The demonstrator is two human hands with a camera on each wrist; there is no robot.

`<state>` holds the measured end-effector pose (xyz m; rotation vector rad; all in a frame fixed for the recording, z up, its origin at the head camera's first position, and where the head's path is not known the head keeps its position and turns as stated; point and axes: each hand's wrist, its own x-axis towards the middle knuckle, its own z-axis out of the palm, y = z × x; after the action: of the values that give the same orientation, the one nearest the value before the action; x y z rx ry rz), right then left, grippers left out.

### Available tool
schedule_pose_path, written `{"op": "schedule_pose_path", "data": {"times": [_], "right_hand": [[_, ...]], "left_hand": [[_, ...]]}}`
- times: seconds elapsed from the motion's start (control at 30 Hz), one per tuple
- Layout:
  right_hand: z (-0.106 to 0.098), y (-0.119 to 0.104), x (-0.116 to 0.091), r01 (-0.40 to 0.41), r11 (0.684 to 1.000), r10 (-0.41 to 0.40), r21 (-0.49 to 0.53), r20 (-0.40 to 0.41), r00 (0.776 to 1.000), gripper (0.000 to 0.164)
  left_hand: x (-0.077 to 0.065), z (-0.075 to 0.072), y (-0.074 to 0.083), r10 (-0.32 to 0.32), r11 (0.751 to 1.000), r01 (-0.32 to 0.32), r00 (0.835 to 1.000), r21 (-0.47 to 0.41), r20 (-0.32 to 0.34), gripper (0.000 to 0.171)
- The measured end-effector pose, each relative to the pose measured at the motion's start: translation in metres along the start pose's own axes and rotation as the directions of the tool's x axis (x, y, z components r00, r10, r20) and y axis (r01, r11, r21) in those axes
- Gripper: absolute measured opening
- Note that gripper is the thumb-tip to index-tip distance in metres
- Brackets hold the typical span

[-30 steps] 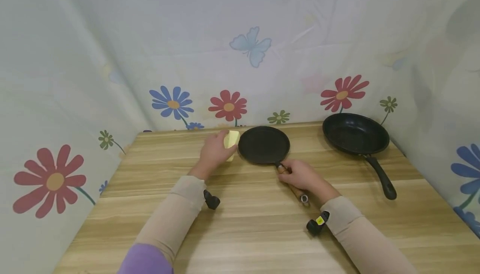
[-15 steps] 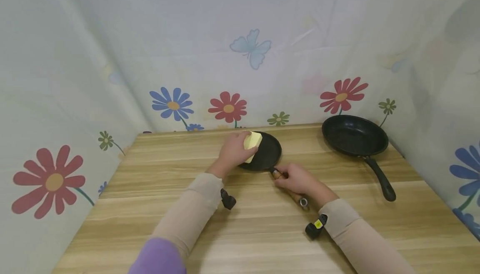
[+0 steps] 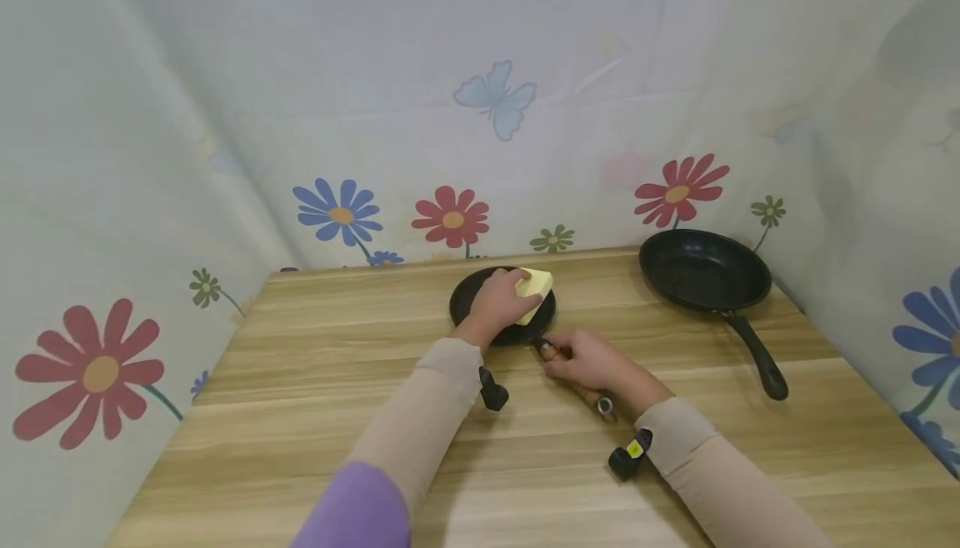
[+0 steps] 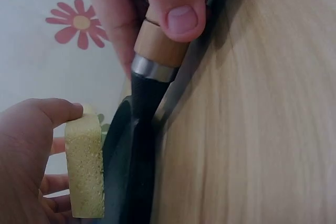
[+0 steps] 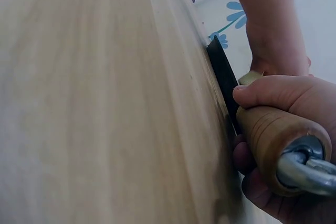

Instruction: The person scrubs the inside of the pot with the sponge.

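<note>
A pale yellow sponge (image 3: 535, 290) is gripped by my left hand (image 3: 498, 302) over the right part of a small, flat black pan (image 3: 465, 294). In the left wrist view the sponge (image 4: 85, 169) stands edge-on against the pan's inner face, thumb and fingers of the left hand (image 4: 26, 145) around it. My right hand (image 3: 592, 359) holds the pan's wooden handle (image 5: 268, 132) near the metal collar. A metal hanging ring (image 5: 310, 174) sticks out from the handle's end. The left hand and forearm hide part of the pan in the head view.
A larger, deeper black frying pan (image 3: 705, 269) rests at the back right of the wooden table (image 3: 337, 415), its black handle (image 3: 759, 356) pointing toward the front. A white cloth printed with flowers and a butterfly (image 3: 495, 98) hangs behind and at both sides.
My left hand has carried the sponge rightward from beside the small pan onto its surface. The pan has shifted slightly left and nearer, with the right hand still on its handle.
</note>
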<state>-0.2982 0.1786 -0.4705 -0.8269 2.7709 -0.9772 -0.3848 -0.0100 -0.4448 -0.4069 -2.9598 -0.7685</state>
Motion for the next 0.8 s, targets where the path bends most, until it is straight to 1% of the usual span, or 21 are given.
{"op": "schedule_pose_path", "data": {"times": [0.17,0.27,0.33,0.4,0.57,0.73,0.8], "right_hand": [[0.002,0.003,0.001,0.006,1.0,-0.006,-0.003,-0.004,1.0,0.039],[0.002,0.002,0.0,-0.001,1.0,0.001,-0.002,-0.007,1.0,0.041],[0.002,0.001,0.0,-0.005,1.0,0.005,0.001,-0.007,1.0,0.042],[0.002,0.0,-0.001,-0.01,1.0,0.01,0.005,-0.007,1.0,0.042],[0.004,0.0,0.0,-0.024,0.999,0.024,0.024,-0.02,1.0,0.039],[0.006,-0.002,0.001,-0.043,0.998,0.044,0.04,-0.04,0.998,0.028],[0.007,-0.003,0.002,-0.052,0.998,0.055,0.047,-0.047,0.997,0.021]], "left_hand": [[0.003,0.016,0.003,0.018,1.0,-0.018,0.999,-0.005,0.033,0.057],[0.002,0.025,0.006,0.029,1.0,-0.029,0.999,0.0,0.026,0.056],[0.001,0.028,0.008,0.027,1.0,-0.028,0.999,0.014,0.019,0.055],[0.0,0.028,0.009,0.025,0.999,-0.025,1.0,0.031,0.008,0.054],[-0.002,0.025,0.014,0.035,0.998,-0.036,0.999,0.052,0.02,0.052],[-0.001,0.025,0.014,0.038,0.997,-0.04,0.999,0.058,0.038,0.051],[0.0,0.025,0.013,0.046,0.997,-0.049,0.998,0.054,0.051,0.05]]}}
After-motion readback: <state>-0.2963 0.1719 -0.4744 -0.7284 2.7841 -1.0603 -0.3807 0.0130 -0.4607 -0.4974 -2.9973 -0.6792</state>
